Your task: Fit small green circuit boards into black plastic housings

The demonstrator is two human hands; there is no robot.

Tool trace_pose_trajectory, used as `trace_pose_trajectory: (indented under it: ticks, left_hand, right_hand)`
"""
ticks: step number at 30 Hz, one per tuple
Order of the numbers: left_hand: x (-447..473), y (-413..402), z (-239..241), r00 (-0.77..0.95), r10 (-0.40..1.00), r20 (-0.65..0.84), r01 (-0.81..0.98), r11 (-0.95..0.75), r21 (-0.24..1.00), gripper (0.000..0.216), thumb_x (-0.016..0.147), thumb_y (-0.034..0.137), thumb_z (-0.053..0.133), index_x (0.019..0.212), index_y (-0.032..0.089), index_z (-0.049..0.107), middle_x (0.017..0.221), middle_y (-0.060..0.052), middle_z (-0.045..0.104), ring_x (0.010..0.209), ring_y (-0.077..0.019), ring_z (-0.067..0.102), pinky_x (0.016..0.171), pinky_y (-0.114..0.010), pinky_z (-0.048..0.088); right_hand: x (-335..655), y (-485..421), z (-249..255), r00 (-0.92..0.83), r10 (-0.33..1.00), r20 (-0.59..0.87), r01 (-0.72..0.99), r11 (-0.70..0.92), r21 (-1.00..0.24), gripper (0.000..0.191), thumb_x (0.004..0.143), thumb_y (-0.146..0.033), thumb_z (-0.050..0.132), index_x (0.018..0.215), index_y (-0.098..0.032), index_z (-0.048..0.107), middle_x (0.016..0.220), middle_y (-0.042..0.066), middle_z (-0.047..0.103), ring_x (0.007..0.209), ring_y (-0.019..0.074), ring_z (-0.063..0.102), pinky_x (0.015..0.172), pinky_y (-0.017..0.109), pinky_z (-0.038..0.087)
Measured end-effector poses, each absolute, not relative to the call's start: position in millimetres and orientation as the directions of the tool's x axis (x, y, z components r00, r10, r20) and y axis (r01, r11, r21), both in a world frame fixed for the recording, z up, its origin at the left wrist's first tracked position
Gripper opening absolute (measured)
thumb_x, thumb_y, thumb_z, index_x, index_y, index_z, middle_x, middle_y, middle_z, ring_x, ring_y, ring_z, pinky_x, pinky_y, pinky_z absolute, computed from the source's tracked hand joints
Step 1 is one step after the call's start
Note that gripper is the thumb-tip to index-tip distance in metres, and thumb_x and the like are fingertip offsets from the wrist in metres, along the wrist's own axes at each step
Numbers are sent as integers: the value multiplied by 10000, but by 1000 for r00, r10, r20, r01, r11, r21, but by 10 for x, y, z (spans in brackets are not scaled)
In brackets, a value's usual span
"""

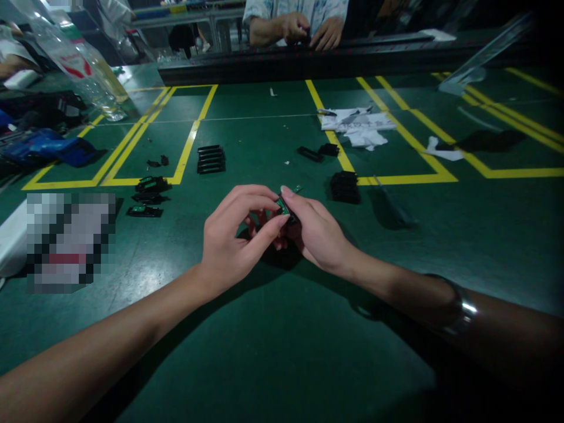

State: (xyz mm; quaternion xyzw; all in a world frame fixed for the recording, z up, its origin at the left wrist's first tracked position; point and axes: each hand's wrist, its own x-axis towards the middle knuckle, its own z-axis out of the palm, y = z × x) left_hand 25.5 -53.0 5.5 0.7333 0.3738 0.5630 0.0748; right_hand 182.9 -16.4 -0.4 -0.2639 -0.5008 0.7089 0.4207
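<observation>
Between both hands, above the green table (282, 329), is a small black casing with a green circuit board (282, 205) in it. My left hand (240, 235) pinches its left side with thumb and fingertips. Its right side is gripped by my right hand (315, 226), the thumb lying along the top. My fingers hide most of the casing's underside. Left of my hands lie several black casings (147, 198), some with green boards showing. Farther back stands a neat row of black pieces (210, 159). A stack of black parts (345, 187) sits right of my right hand.
At the left are a blurred-out flat object (74, 241), a blue item (48, 150) and plastic bottles (94, 76). Crumpled white paper (356, 123) and a screwdriver-like tool (394, 202) lie to the right. Beyond a black rail (282, 66), another person's hands (311, 32) work.
</observation>
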Motion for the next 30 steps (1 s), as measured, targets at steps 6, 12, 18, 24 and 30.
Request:
trace_pose_trajectory:
  ticks: [6,12,18,24,30]
  left_hand:
    - [253,-530,43,74,641,764,458,-702,545,201,868,160,813,1031,180,698,1090,-55,717,982,-156,694,818,-280,612]
    - [260,-527,28,68,667,742,419,-694,586,183,884,179,800,1032,179,693,1073,-57,685,934,-139,669,692,-230,576]
    - [252,-541,49,90,642,761,465,-703,538,208,873,140,802,1045,180,691,1071,-56,707,952,-150,684,759,-258,599]
    - [255,-549,55,90,653,752,437,-704,560,199,877,149,787,1045,182,685,1086,-65,696,956,-153,677,721,-246,592]
    - [257,-554,45,92,656,749,440,-702,560,205,875,159,776,1055,185,681,1097,-74,684,960,-163,671,694,-247,581]
  right_hand:
    - [1834,-169,13,-511,859,27,-322,-162,-933,481,1030,-548,583,712,-193,650,585,-13,607,512,110,586,506,224,471]
    - [1830,-163,3,-510,860,23,-319,-165,-933,491,1024,-564,583,709,-193,650,580,-11,602,508,113,584,505,228,471]
    - [1832,-162,-7,-518,855,26,-310,-160,-937,499,1034,-558,563,695,-198,637,579,-9,612,516,117,589,512,230,474]
    - [1833,-165,-4,-519,854,31,-314,-157,-936,484,1020,-564,584,707,-199,640,578,-11,608,524,121,586,513,232,472]
    - [1837,-172,9,-533,846,1,-316,-199,-928,478,1018,-568,583,715,-204,647,591,-7,615,529,129,588,533,244,477]
